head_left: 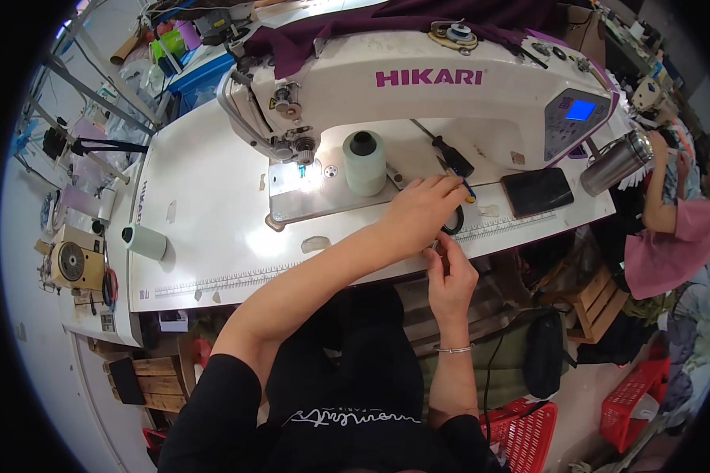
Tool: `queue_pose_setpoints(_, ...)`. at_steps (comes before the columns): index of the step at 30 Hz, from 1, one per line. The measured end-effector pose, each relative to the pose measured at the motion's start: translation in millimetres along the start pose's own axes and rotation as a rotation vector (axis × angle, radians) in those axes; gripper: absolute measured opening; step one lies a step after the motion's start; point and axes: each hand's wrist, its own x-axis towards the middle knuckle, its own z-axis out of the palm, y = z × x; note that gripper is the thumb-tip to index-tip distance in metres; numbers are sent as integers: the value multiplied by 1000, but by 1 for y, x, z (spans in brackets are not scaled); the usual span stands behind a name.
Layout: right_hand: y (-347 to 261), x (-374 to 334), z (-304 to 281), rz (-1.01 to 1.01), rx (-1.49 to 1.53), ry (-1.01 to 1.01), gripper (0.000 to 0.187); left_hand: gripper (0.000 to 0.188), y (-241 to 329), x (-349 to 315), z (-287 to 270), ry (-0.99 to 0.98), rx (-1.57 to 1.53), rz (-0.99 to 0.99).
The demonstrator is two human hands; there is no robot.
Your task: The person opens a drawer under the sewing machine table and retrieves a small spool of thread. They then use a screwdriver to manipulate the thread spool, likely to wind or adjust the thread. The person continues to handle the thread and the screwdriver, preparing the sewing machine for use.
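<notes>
My left hand [420, 214] reaches across to the right over the front of the sewing table, its fingers bent together and their tips partly hidden. A black ring-shaped handle [454, 221] shows at its fingers; whether they hold it is unclear. Just below, at the table's edge, my right hand [452, 274] is closed in a pinch; what sits between thumb and finger is too small to name. Beyond the left hand lie a black-handled screwdriver [454, 158] and a small yellow-and-black tool [470, 191]. A pale green thread cone [364, 167] stands upright by the sewing machine [335, 102].
A black phone [537, 192] and a steel tumbler [617, 164] are to the right. Another thread cone [145, 241] lies at the left. A ruler strip [221, 281] runs along the front edge. Red baskets [521, 433] stand below; another person in a pink top [674, 248] works at far right.
</notes>
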Motion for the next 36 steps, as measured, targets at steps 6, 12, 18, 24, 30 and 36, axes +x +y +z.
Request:
queue_pose_setpoints(6, -3, -1, 2, 29, -4, 23, 24, 53, -2, 5, 13, -104, -66, -92)
queue_pose_setpoints(12, -3, -4, 4, 45, -8, 28, 23, 46, 1, -28, -1, 1, -103, -71)
queue_pose_setpoints(18, -3, -5, 3, 19, 28, 45, 24, 45, 14, -93, -29, -102, -24, -119)
queue_pose_setpoints(24, 2, -6, 1, -24, 39, 142, 22, 43, 23, -105, -24, -51, 73, -125)
queue_pose_setpoints(30, -12, -25, 12, 97, 250, 67, 22, 34, 14, -112, -28, 30, 66, -119)
queue_pose_setpoints(36, -30, -99, 49, 499, 544, -354, 25, 37, -4, -137, -22, 226, -83, -55)
